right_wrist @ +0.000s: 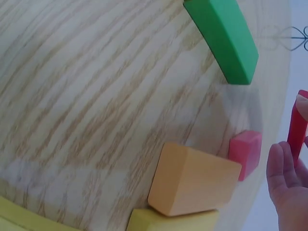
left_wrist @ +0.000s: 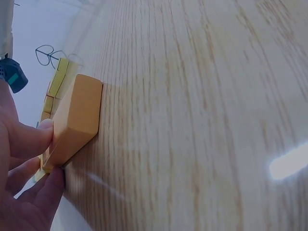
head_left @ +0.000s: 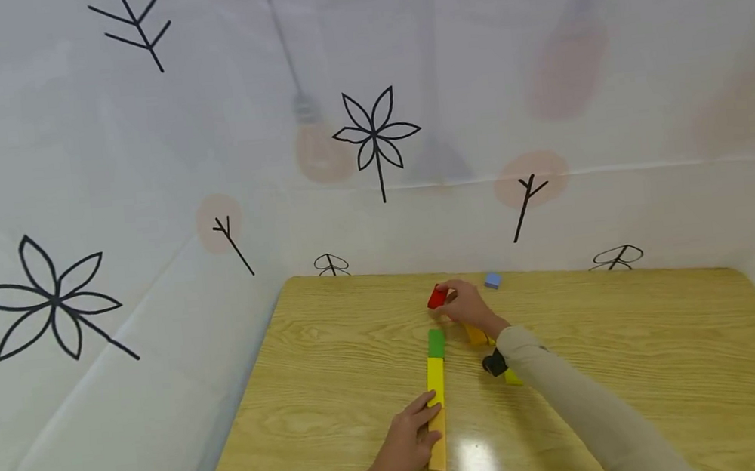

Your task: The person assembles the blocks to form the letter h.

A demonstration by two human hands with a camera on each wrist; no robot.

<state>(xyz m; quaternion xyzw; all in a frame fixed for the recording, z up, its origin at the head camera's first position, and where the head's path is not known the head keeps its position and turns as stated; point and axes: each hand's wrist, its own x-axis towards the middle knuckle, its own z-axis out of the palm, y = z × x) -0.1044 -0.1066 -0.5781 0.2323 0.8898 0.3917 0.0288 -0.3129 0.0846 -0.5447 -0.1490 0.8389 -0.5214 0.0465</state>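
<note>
In the head view, a straight row lies on the table, with a green block [head_left: 436, 343] at the far end, a yellow block [head_left: 435, 374] in the middle and an orange block [head_left: 437, 457] nearest. My left hand [head_left: 401, 445] holds the orange block from its left side. The left wrist view shows the thumb and fingertips on different faces of that orange block [left_wrist: 77, 115]. Beyond the green block, my right hand [head_left: 468, 306] pinches a small red block [head_left: 436, 296] between thumb and fingers. The same red block [right_wrist: 297, 127] stands tilted in the right wrist view.
Beside the right forearm lie another orange block [head_left: 475, 334] and a yellow block [head_left: 512, 378], both partly hidden by the arm. A blue block [head_left: 492, 280] sits near the table's back edge. A pink-red block [right_wrist: 246, 153] shows in the right wrist view. Patterned cloth [head_left: 268, 231] hangs behind the table.
</note>
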